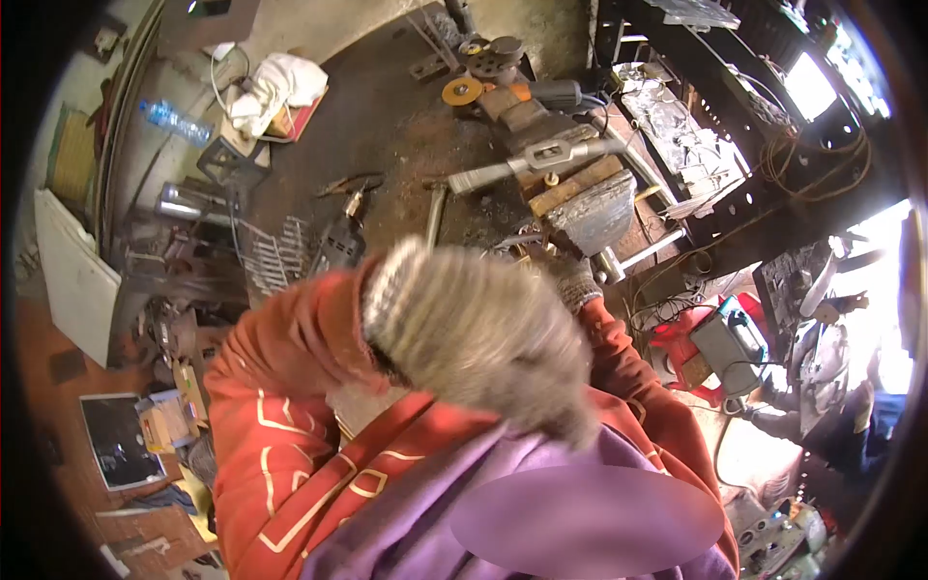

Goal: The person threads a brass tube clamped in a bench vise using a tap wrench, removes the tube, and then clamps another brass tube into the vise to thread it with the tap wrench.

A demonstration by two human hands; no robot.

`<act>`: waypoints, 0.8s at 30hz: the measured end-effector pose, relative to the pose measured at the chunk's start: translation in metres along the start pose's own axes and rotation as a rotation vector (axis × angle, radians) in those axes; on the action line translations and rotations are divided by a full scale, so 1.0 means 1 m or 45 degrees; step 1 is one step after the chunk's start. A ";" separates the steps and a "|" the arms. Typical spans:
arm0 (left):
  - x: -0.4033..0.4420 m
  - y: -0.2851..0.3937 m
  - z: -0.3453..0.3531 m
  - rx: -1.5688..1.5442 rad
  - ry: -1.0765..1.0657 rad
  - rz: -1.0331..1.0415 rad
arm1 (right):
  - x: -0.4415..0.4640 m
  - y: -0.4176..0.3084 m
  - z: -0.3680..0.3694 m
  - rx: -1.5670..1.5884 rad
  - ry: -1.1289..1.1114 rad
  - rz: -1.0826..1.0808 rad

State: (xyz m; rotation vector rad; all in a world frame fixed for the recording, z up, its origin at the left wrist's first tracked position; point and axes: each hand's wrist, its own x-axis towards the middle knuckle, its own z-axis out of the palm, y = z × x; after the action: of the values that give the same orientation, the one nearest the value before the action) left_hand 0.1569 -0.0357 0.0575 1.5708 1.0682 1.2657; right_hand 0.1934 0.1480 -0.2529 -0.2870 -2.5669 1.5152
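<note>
My left hand [483, 338], in a grey-brown knitted glove, is raised close to the camera in front of my chest. It is smeared by motion, and its fingers cannot be made out. Beyond it, my right hand [572, 277], also gloved, is beside the bench vise [592, 215]. Its fingers are mostly hidden, so any hold is unclear. A grey metal tool with a ribbed handle [488, 176] lies across the top of the vise. A hammer [437, 215] rests on the dark workbench [387, 126], left of the vise.
An angle grinder [556, 94] and an orange disc [462, 92] lie behind the vise. At the left are a power drill [340, 237], a metal rack [278, 256], a white cloth [280, 89] and a plastic bottle [174, 121]. A person's dark sleeve [822, 430] shows at right.
</note>
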 end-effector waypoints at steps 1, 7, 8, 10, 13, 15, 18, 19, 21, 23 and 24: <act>0.025 0.030 -0.009 0.278 0.081 -0.230 | 0.015 0.061 0.034 -0.124 -0.050 0.020; 0.048 -0.008 -0.105 1.809 -0.104 -0.384 | 0.008 -0.001 -0.001 -0.049 -0.148 0.063; 0.048 -0.008 -0.111 1.810 -0.115 -0.376 | 0.011 0.008 0.004 0.057 -0.210 0.206; 0.049 -0.002 -0.117 2.024 -0.235 -0.460 | 0.010 0.009 0.007 0.083 -0.135 0.122; 0.048 0.001 -0.116 2.249 -0.241 -0.207 | 0.014 0.042 0.031 0.192 -0.057 0.109; 0.052 0.004 -0.120 2.385 -0.279 -0.211 | 0.015 0.048 0.030 0.083 -0.140 0.212; 0.077 0.035 -0.107 2.106 -0.406 -0.991 | 0.008 -0.017 -0.007 -0.005 -0.228 0.157; 0.083 0.030 -0.108 1.903 -0.255 -1.268 | 0.008 -0.023 -0.010 -0.034 -0.258 0.138; 0.083 0.029 -0.114 1.797 -0.129 -1.331 | 0.009 -0.002 0.001 0.016 -0.194 0.064; 0.089 0.031 -0.111 1.747 0.001 -1.467 | 0.013 0.013 0.011 0.141 -0.163 0.016; 0.083 0.029 -0.115 1.923 -0.153 -1.313 | 0.015 0.023 0.019 0.263 -0.130 -0.033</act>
State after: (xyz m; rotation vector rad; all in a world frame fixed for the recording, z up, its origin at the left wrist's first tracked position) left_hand 0.0576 0.0453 0.1247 1.4535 2.5141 -0.5641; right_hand 0.1767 0.1461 -0.2816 -0.1544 -2.4490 1.8109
